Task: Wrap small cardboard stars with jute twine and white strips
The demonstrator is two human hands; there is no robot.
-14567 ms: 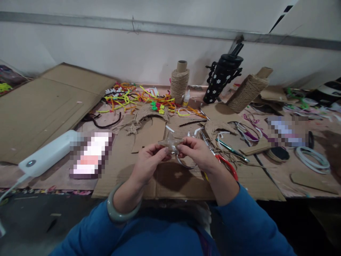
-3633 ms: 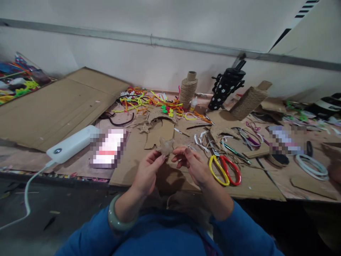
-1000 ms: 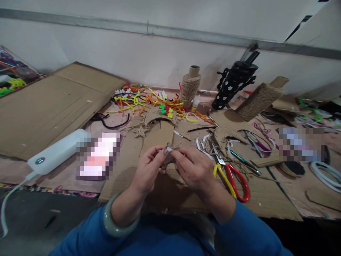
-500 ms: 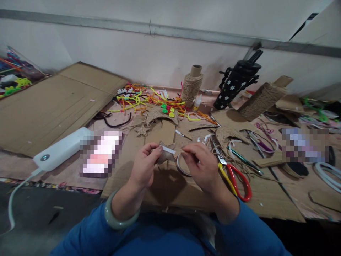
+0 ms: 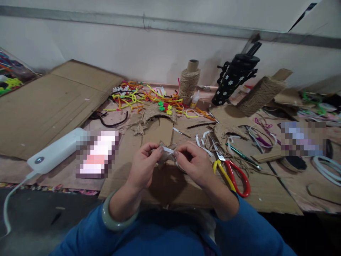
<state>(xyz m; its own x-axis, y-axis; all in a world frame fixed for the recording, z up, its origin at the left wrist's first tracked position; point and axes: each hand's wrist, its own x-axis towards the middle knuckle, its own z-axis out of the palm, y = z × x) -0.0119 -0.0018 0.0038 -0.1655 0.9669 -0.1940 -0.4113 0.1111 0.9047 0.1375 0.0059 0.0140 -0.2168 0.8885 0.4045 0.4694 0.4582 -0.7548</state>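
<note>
From the head camera we see our left hand pinching a small cardboard star above the tabletop, thumb and fingers closed on its left side. Our right hand is closed on the end of a white tape strip that lies across the star's top. Half a second ago that hand was drawn out to the right with the strip stretched and the tape roll showing under it; now it has come in against the star and the roll is almost hidden behind its fingers. We judge that the strip is being pressed down onto the star rather than pulled further. The red and yellow scissors lie untouched just right of the right hand, and a jute spool stands upright well behind, near the wall
</note>
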